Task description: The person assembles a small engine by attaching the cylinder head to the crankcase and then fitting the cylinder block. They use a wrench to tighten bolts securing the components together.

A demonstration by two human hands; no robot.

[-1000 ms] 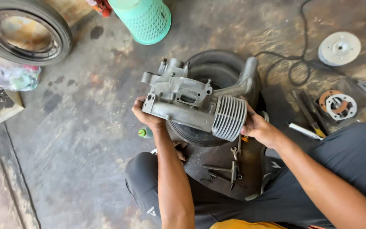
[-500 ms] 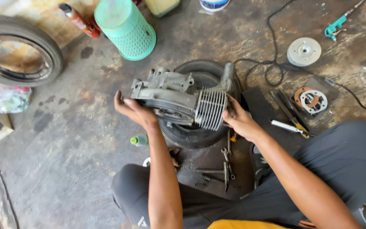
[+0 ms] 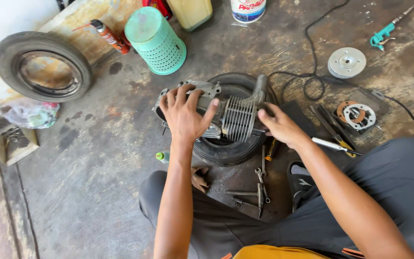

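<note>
Engine (image 3: 226,115) lies on a small tyre (image 3: 226,148) on the floor. Left hand (image 3: 185,115) spreads flat on its case; right hand (image 3: 279,125) grips the finned end. Spanners (image 3: 260,184) lie near, untouched.

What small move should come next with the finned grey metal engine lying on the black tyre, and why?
Probably steady it before anything else. The finned grey metal engine rests on the rounded black tyre, the left hand spread flat over its casing and the right hand only touching beside the fins. I would curl the right hand around the cylinder so it cannot rock off.
</note>
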